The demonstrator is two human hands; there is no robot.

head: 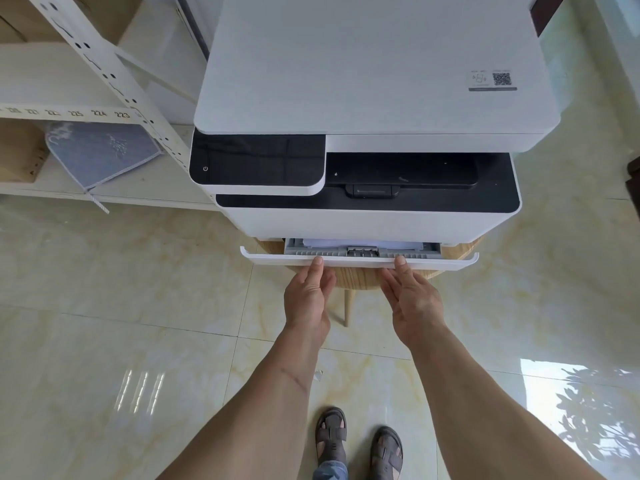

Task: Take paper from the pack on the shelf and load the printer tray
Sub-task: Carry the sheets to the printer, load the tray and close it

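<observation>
A white printer [374, 81] with a black control panel stands on a round wooden stool. Its paper tray [450, 263] sticks out a short way at the bottom, with white paper [332, 242] visible inside behind the grey guides. My left hand [308, 299] has its thumb on the top edge of the tray's front panel and its fingers under it. My right hand [412, 299] holds the same panel further right, thumb on top. No pack of paper is visible on the shelf.
A white metal shelf [104, 64] with numbered labels stands to the left, holding cardboard boxes and a grey cloth item [104, 150]. The wooden stool [349, 282] has a leg below the tray. Glossy tiled floor lies all around; my sandalled feet are at the bottom.
</observation>
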